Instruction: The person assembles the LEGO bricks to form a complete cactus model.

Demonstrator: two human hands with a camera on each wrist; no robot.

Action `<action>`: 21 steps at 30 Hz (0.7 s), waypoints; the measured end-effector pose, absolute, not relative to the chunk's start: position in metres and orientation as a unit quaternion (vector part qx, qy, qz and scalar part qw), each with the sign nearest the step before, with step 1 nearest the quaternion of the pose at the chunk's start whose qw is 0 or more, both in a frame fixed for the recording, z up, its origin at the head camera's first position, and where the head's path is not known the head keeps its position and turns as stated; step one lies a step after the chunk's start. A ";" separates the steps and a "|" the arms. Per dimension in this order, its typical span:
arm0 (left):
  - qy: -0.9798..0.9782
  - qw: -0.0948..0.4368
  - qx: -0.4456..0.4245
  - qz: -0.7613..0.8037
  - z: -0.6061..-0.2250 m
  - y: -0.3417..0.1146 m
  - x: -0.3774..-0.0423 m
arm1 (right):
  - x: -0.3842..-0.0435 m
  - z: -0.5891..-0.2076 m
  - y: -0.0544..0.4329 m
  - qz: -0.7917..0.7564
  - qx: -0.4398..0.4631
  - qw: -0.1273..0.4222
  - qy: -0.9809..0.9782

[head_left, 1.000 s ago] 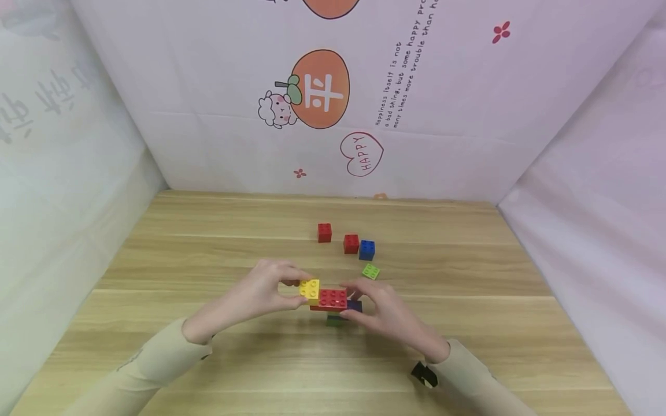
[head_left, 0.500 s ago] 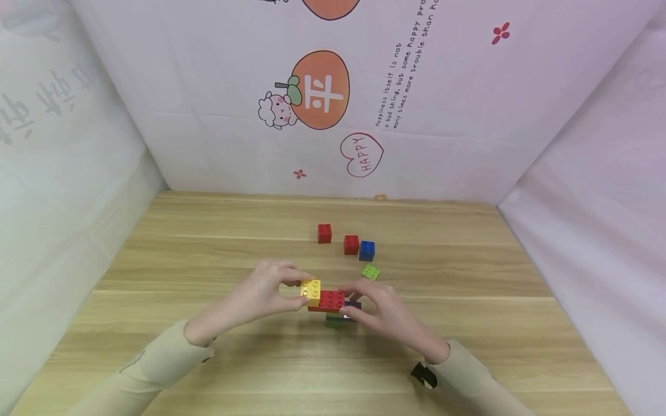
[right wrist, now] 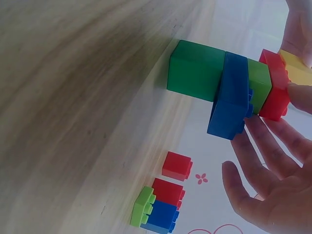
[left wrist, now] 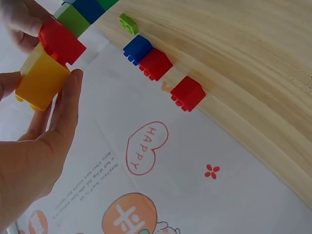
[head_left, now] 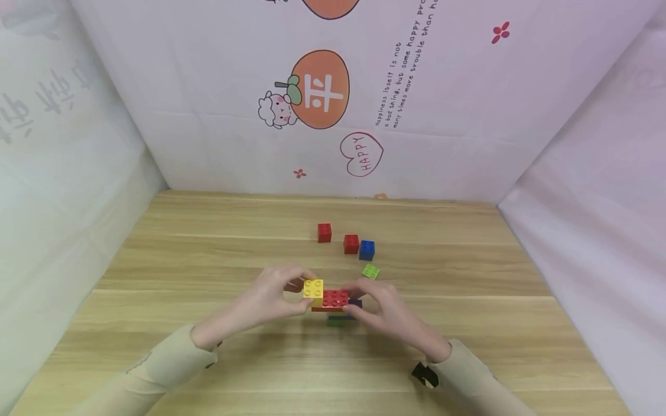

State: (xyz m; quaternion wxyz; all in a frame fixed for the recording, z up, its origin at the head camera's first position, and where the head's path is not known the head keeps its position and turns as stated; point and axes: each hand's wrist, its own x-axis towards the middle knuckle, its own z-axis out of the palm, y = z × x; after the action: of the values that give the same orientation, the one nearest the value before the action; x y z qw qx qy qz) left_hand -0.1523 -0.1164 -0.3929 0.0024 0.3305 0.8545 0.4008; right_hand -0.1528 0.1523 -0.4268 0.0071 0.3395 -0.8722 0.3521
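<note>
At the near middle of the table stands a stack of building blocks, with a green block (right wrist: 195, 70) lowest, then a blue block (right wrist: 231, 92), a light green block (right wrist: 259, 80) and a red block (head_left: 335, 299) on top. My left hand (head_left: 270, 294) pinches a yellow block (head_left: 313, 288) between thumb and fingers, studs up, over the left end of the red block. With thumb in front and fingers behind, my right hand (head_left: 387, 309) grips the red block's right end. Its fingers hide part of the blue block in the head view.
Beyond the stack lie two red blocks (head_left: 325, 233), a small blue block (head_left: 366, 250) and a flat light green block (head_left: 371, 271). White printed cloth (head_left: 229, 144) walls the wooden table (head_left: 208, 248) at the back and sides.
My left hand has shifted slightly right with the yellow block, which now sits squarer to the red one. My right hand stays on the stack almost unmoved.
</note>
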 end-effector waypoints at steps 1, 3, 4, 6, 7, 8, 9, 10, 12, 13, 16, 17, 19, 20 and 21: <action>0.856 0.002 0.328 0.399 -0.393 -0.116 -0.152 | -0.153 -0.426 0.152 0.352 0.340 0.006 -0.872; 0.862 -0.001 0.323 0.392 -0.394 -0.116 -0.151 | -0.152 -0.426 0.152 0.352 0.337 0.001 -0.873; 0.864 -0.004 0.321 0.388 -0.394 -0.116 -0.151 | -0.152 -0.425 0.152 0.352 0.336 -0.002 -0.874; 0.867 -0.010 0.319 0.382 -0.394 -0.116 -0.150 | -0.152 -0.425 0.152 0.353 0.332 -0.007 -0.875; 0.869 -0.012 0.318 0.380 -0.394 -0.116 -0.150 | -0.152 -0.425 0.152 0.353 0.331 -0.009 -0.875; 0.869 -0.015 0.320 0.378 -0.394 -0.116 -0.149 | -0.152 -0.425 0.152 0.352 0.329 -0.010 -0.876; 0.869 -0.018 0.321 0.375 -0.393 -0.116 -0.149 | -0.152 -0.425 0.152 0.353 0.328 -0.011 -0.876; 0.869 -0.022 0.323 0.373 -0.393 -0.115 -0.149 | -0.152 -0.425 0.152 0.352 0.327 -0.011 -0.877; 0.869 -0.029 0.329 0.369 -0.392 -0.114 -0.149 | -0.152 -0.425 0.152 0.350 0.325 -0.010 -0.878; 0.869 -0.033 0.332 0.367 -0.392 -0.114 -0.149 | -0.152 -0.424 0.152 0.350 0.326 -0.009 -0.878; 0.867 -0.043 0.340 0.361 -0.392 -0.112 -0.150 | -0.152 -0.425 0.152 0.347 0.329 -0.004 -0.878; 0.866 -0.045 0.343 0.360 -0.392 -0.112 -0.150 | -0.152 -0.425 0.152 0.347 0.331 -0.002 -0.878; 0.866 -0.044 0.343 0.360 -0.392 -0.112 -0.150 | -0.153 -0.425 0.152 0.347 0.334 0.001 -0.876; 0.866 -0.042 0.342 0.362 -0.392 -0.113 -0.150 | -0.153 -0.425 0.152 0.348 0.335 0.002 -0.876; 0.865 -0.039 0.340 0.366 -0.392 -0.113 -0.150 | -0.153 -0.424 0.152 0.349 0.336 0.001 -0.875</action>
State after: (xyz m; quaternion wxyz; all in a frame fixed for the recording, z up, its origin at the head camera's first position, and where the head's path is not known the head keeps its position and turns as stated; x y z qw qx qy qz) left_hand -0.1496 -0.1134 -0.3919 -0.0390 0.3403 0.8652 0.3662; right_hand -0.1530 0.1519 -0.4244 0.0014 0.3359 -0.8748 0.3490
